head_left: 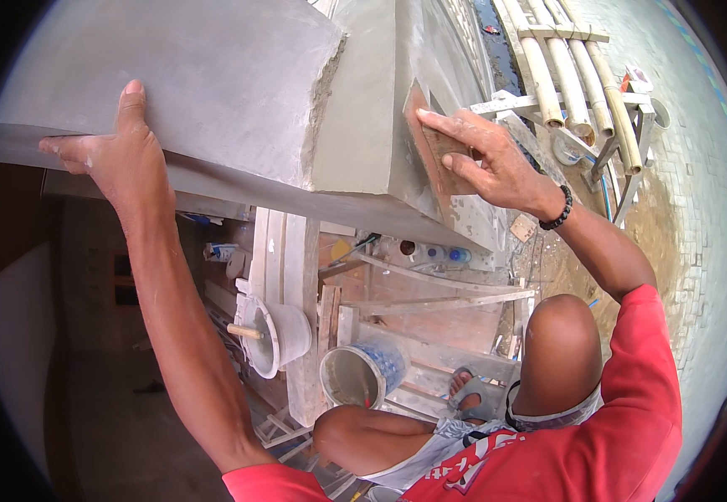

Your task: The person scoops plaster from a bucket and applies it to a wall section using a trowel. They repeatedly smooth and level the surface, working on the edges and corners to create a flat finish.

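Note:
My left hand rests against the lower edge of a smooth grey plastered block, thumb pointing up its face and the other fingers stretched along the edge. A rough, broken plaster line runs down the block near its corner. My right hand holds a flat, reddish-brown plastering float against the side face around that corner. Its index finger is stretched over the float's back, and the other fingers are partly hidden.
Below me, a white bucket with a wooden-handled tool and a blue-white bucket stand among timber planks. My bent knees are close by. Bamboo poles lie on a wooden trestle at the far right, beside the paving.

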The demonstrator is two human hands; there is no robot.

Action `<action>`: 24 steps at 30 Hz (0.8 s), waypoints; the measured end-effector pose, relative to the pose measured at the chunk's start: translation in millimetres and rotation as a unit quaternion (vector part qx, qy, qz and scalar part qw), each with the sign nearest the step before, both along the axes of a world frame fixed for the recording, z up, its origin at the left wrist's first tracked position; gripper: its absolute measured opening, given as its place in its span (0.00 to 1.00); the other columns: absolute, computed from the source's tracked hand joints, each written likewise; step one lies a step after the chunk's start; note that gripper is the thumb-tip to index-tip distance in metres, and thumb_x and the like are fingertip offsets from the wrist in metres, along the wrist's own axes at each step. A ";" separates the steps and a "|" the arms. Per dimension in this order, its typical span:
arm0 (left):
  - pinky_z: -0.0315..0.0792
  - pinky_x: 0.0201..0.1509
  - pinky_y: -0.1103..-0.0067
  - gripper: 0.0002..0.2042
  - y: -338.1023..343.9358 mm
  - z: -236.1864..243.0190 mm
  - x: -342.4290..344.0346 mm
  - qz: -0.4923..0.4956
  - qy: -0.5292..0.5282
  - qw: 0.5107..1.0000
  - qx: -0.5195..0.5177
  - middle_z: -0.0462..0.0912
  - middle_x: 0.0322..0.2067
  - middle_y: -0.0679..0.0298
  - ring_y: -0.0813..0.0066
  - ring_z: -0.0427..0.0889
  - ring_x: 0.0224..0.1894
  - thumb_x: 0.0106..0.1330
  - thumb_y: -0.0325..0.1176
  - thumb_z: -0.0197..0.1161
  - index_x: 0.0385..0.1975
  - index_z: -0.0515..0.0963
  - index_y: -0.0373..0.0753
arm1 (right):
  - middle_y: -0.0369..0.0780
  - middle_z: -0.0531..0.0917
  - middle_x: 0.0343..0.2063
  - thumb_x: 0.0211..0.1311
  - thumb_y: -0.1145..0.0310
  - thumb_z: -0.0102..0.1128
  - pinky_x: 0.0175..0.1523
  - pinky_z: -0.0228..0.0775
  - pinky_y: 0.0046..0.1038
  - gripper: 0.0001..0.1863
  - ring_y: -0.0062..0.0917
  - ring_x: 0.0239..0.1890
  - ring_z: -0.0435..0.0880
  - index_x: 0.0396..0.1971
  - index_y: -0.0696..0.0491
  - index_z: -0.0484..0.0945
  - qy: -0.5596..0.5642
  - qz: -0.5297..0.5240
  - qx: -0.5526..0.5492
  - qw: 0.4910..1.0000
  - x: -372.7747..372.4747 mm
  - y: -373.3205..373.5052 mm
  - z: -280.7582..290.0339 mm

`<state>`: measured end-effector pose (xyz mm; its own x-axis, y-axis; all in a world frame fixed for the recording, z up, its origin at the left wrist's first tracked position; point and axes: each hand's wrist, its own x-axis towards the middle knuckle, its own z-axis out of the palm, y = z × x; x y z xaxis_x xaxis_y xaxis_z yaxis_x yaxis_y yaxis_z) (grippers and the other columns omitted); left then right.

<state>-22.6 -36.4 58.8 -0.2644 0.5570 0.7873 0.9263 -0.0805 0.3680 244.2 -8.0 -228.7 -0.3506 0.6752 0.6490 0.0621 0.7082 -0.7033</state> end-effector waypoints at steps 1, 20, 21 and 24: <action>0.53 0.79 0.66 0.59 0.8 0.5 -0.3 0.011 0.002 1.000 -0.002 0.33 0.73 0.35 0.47 0.48 0.77 0.66 0.39 0.71 0.72 0.21 0.24 | 0.42 0.67 0.29 0.60 0.78 0.53 0.40 0.66 0.35 0.35 0.33 0.31 0.69 0.71 0.44 0.70 -0.002 -0.001 0.001 1.000 -6.3 3.2 2.4; 0.51 0.79 0.59 0.60 -0.1 -1.9 1.0 0.045 0.070 0.996 0.026 0.33 0.74 0.33 0.37 0.43 0.78 0.64 0.47 0.70 0.73 0.25 0.22 | 0.41 0.69 0.31 0.58 0.79 0.58 0.40 0.67 0.32 0.35 0.29 0.31 0.69 0.70 0.48 0.71 -0.118 0.021 -0.093 0.988 -10.1 -40.8 -0.6; 0.51 0.79 0.60 0.55 -1.0 -7.9 10.6 0.054 0.053 0.995 0.059 0.38 0.74 0.34 0.39 0.47 0.77 0.65 0.42 0.68 0.74 0.29 0.25 | 0.40 0.69 0.31 0.58 0.80 0.57 0.42 0.68 0.32 0.36 0.28 0.32 0.69 0.70 0.49 0.71 -0.153 0.032 -0.116 0.981 -5.1 -47.0 -7.0; 0.50 0.80 0.62 0.47 -3.5 -25.0 38.0 0.059 0.032 0.989 0.131 0.47 0.74 0.36 0.45 0.53 0.76 0.67 0.30 0.64 0.77 0.36 0.31 | 0.42 0.72 0.30 0.59 0.77 0.58 0.43 0.68 0.33 0.35 0.29 0.33 0.72 0.69 0.49 0.71 -0.065 0.013 -0.110 0.992 3.3 -34.3 -10.7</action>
